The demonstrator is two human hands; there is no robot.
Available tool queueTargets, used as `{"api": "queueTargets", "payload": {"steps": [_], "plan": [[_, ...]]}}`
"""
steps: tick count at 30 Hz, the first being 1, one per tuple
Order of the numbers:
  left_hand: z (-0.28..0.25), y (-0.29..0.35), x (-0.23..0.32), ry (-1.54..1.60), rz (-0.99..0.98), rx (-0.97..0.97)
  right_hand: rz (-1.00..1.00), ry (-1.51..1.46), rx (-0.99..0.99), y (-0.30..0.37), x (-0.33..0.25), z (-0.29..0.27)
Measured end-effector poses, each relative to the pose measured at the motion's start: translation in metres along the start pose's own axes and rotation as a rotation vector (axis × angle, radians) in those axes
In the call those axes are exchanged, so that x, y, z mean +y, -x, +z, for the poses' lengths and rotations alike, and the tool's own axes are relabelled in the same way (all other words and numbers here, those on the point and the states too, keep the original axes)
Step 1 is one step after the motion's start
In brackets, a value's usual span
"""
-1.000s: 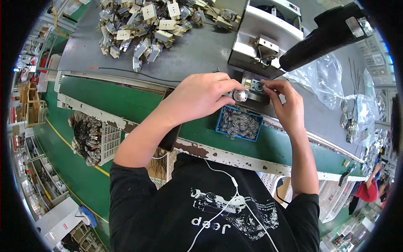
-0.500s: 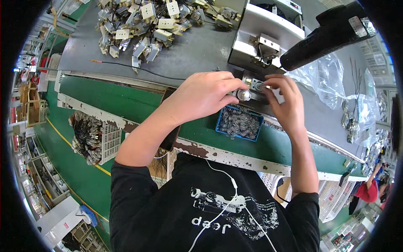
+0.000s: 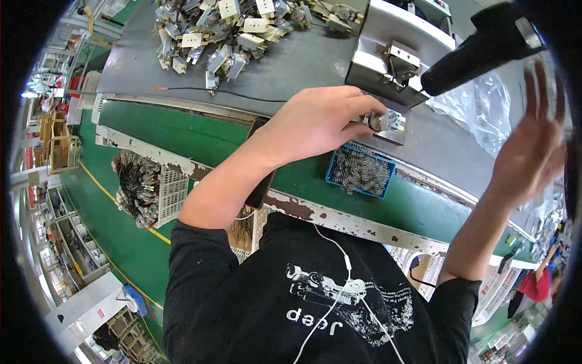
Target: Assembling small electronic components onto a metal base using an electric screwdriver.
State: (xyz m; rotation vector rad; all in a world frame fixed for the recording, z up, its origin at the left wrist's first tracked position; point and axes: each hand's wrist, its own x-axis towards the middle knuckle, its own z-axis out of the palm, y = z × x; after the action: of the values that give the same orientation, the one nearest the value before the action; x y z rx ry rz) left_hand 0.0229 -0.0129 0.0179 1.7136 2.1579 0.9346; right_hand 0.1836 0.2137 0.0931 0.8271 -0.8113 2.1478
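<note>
While the left hand curls its fingers around a small round metal part seated on a grey fixture at the near edge of the dark workbench, the right hand hangs spread and empty toward the bench's right end. Just before the fixture, a blue tray holds tangled wiry springs. Glinting metal assemblies crowd the far edge, cut off by the frame; the knuckles hide the part's base.
</note>
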Motion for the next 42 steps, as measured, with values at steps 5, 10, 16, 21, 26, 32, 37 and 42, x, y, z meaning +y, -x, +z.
{"api": "queueTargets", "payload": {"steps": [5, 10, 16, 21, 26, 32, 37, 42], "plan": [[-0.001, -0.009, -0.003, -0.005, 0.013, 0.025, 0.227, 1.379, 0.16, -0.037, 0.03, -0.033], [0.007, -0.026, -0.004, -0.015, -0.004, 0.015, -0.021, 1.417, 0.174, -0.024, 0.059, 0.0], [0.021, -0.032, -0.004, -0.017, -0.029, -0.052, 0.067, 1.242, 0.313, -0.011, 0.07, 0.034], [0.031, -0.028, -0.008, -0.05, -0.035, -0.057, 0.06, 0.736, 0.049, -0.02, 0.049, -0.001], [0.032, -0.029, -0.008, -0.051, -0.037, -0.049, 0.214, 0.653, 0.087, -0.026, 0.039, 0.017], [0.037, -0.027, -0.014, -0.047, -0.004, -0.026, 0.391, 0.533, 0.097, -0.028, 0.045, 0.042], [0.033, -0.025, -0.01, -0.002, -0.068, -0.054, 0.086, 1.072, -0.1, -0.016, 0.065, 0.039], [0.034, -0.026, -0.009, -0.037, -0.074, -0.074, 0.012, 1.062, 0.076, -0.008, 0.076, 0.014]]}}
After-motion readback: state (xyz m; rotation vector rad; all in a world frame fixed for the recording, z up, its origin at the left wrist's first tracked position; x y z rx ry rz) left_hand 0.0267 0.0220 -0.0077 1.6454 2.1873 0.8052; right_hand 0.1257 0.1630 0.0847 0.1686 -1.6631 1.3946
